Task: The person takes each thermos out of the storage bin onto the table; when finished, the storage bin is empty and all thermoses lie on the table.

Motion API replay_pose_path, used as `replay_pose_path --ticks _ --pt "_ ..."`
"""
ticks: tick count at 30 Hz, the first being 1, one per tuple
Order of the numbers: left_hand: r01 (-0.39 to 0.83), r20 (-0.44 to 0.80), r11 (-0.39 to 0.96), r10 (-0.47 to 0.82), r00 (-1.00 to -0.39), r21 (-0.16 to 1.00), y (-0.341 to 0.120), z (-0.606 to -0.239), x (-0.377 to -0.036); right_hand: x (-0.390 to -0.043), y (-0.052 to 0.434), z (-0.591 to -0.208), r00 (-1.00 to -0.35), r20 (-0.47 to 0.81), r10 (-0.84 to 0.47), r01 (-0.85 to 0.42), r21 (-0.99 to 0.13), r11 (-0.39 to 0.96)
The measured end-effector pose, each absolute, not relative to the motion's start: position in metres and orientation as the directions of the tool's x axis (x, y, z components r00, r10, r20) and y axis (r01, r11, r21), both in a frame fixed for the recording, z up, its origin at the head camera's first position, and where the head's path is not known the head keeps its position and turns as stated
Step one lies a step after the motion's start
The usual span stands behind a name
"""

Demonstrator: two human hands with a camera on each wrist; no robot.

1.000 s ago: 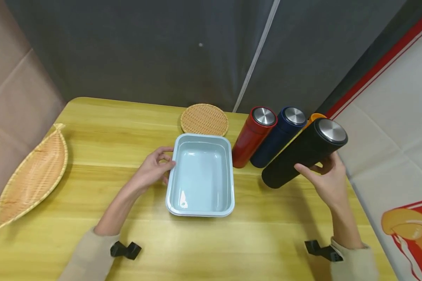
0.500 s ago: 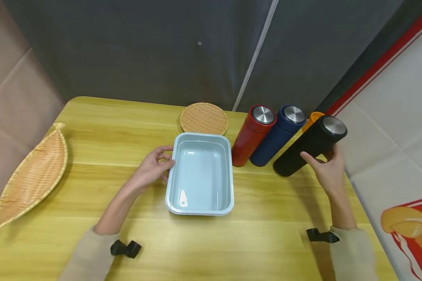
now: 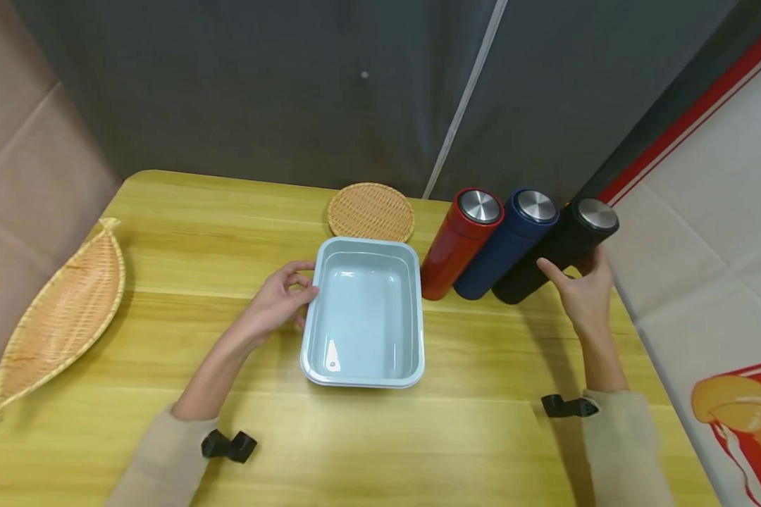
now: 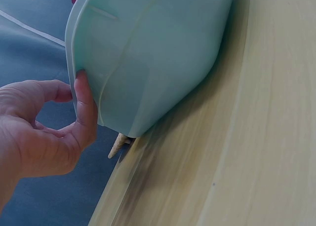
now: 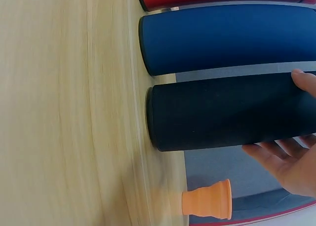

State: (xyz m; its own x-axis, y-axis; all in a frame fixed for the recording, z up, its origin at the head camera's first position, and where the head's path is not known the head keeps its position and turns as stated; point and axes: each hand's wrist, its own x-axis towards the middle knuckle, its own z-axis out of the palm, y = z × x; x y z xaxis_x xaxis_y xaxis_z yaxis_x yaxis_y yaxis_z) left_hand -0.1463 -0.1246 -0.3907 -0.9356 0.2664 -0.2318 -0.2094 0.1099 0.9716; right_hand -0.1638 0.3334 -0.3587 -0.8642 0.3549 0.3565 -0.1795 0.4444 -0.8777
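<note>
My left hand (image 3: 279, 303) pinches the left rim of a light blue rectangular basin (image 3: 364, 317) on the wooden table. In the left wrist view, thumb and fingers sit on either side of that rim. My right hand (image 3: 586, 296) grips a black thermos bottle (image 3: 554, 250) with a steel-topped lid, round its upper part. Upright on the table, its base appears to rest just right of a blue thermos bottle (image 3: 507, 246). Left of that stands a red thermos bottle (image 3: 461, 246), close to the basin's right side.
An orange collapsible-looking cup (image 5: 207, 201) stands beside the black bottle in the right wrist view; the head view nearly hides it. Behind the basin lies a round woven mat (image 3: 370, 210). A leaf-shaped wicker basket (image 3: 63, 317) lies at the left. A dark curtain (image 3: 260, 91) closes the back.
My right hand has moved the black thermos bottle back and down, next to the blue one, and it now covers the orange cup. My left hand stays on the basin.
</note>
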Motion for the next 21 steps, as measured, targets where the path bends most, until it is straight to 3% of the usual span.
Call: replay_pose_path --ticks 12,21 --pt "-0.217 -0.238 0.106 0.270 -0.933 0.970 -0.123 -0.391 -0.145 -0.163 0.330 -0.359 -0.872 0.355 0.338 -0.168 -0.864 0.475" --pt "-0.211 -0.234 0.113 0.268 -0.934 0.971 -0.123 -0.391 -0.145 -0.153 0.312 -0.338 -0.883 0.370 0.290 -0.213 -0.864 0.456"
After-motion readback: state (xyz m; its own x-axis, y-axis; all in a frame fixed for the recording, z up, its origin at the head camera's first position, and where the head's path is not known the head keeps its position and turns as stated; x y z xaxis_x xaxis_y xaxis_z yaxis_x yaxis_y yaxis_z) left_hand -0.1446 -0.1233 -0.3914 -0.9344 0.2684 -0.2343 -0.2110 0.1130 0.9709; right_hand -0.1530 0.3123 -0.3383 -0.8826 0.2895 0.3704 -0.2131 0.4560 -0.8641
